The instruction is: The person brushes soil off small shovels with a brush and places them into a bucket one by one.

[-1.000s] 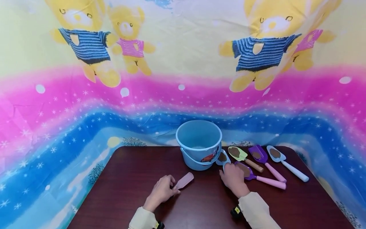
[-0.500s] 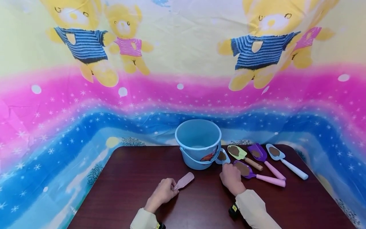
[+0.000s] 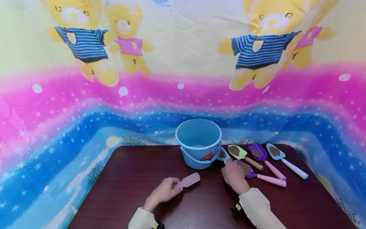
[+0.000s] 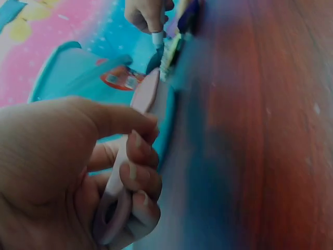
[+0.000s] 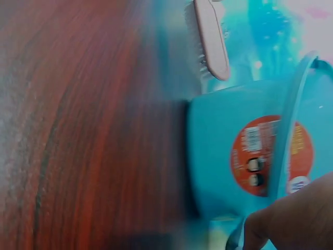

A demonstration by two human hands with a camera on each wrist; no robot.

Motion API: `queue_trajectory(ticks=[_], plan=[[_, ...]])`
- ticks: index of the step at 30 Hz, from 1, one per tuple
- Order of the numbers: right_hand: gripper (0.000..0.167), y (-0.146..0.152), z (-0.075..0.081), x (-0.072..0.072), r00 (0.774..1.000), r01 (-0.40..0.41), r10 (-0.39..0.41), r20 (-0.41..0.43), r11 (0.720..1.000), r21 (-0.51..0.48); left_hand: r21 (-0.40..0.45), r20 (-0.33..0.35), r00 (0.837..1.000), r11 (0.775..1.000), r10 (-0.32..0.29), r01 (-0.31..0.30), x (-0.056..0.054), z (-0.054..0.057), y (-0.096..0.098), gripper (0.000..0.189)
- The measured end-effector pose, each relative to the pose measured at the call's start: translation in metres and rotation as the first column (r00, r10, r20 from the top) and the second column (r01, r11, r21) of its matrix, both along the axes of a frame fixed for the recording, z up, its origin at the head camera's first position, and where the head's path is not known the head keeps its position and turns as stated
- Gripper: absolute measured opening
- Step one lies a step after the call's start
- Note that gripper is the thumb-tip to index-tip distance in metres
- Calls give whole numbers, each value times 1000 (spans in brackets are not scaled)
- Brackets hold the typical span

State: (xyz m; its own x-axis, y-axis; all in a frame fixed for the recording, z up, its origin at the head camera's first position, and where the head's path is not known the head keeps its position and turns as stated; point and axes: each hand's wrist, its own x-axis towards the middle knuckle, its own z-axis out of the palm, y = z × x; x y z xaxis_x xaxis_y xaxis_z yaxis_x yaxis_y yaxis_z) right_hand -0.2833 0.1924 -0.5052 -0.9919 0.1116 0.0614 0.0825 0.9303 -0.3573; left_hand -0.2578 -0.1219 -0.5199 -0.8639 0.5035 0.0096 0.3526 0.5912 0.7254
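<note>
Pink brush [image 3: 191, 180] at lower centre of the head view — the left grip [image 3: 163, 190] curls round its handle, so that pick-up looks done. Right of centre, the right grip [image 3: 234, 176] pinches the light-blue shovel [image 3: 226, 156], just beside the blue bucket [image 3: 189, 155]. Brown patches [image 3: 234, 151] sit on the blades and the brush touches none, so I'd judge any brushing undone! Four other shovels [image 3: 262, 151] lie on the bench [image 3: 137, 168] towards the right. Now the hard bits: bucket and fingers hide parts of the light-blue shovel, the right wrist view cuts that grip off at lower right, and what the patches are, I can't tell.
</note>
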Motion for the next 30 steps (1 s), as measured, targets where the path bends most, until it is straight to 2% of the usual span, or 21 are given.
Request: queue_trajectory(ticks=[4,8,14,19,24,30], plan=[[28,8,11,18,1000,-23,23,1,999,30,57,82,994,996,-69,64,2,10,8,10],[16,16,22,37,999,-40,40,23,999,28,92,114,986,990,-122,111,5,21,17,12],[18,20,47,62,995,-91,89,54,995,36,101,73,980,979,-186,178,8,36,28,14],[18,17,65,76,986,-158,157,50,987,22,124,62,981,977,-183,174,8,46,36,17],[12,9,80,86,977,-206,207,48,978,-14,155,29,983,972,-183,176,6,56,48,19],[11,-1,93,90,966,-258,259,15,965,-40,118,-20,980,973,-196,197,7,65,59,18]])
